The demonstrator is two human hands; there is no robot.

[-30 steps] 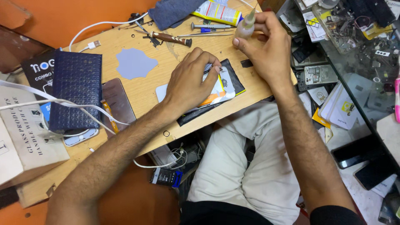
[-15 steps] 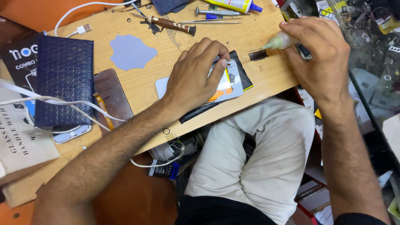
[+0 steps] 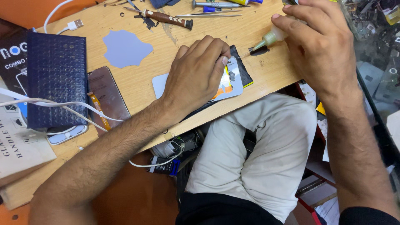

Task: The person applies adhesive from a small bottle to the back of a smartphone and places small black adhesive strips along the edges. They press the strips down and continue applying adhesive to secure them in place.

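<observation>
The left hand (image 3: 196, 79) stays pressed flat on the opened phone (image 3: 231, 81); the right hand (image 3: 321, 46), grasping the glue bottle (image 3: 271, 38), has shifted its nozzle nearer the phone's upper corner.

Desk (image 3: 266, 73): bare pale wood, matt, scuffed. Glue bottle (image 3: 271, 38): translucent plastic, smooth. Phone panel (image 3: 233, 81): glossy, smooth. Pouch (image 3: 56, 79): dark blue, bubble-textured, slight sheen. Screwdriver (image 3: 166, 17): brown handle, black tip. Tweezers (image 3: 208, 16): bright metal. Trousers (image 3: 266, 154): pale matt cloth. Cable (image 3: 62, 104): white, smooth plastic.
</observation>
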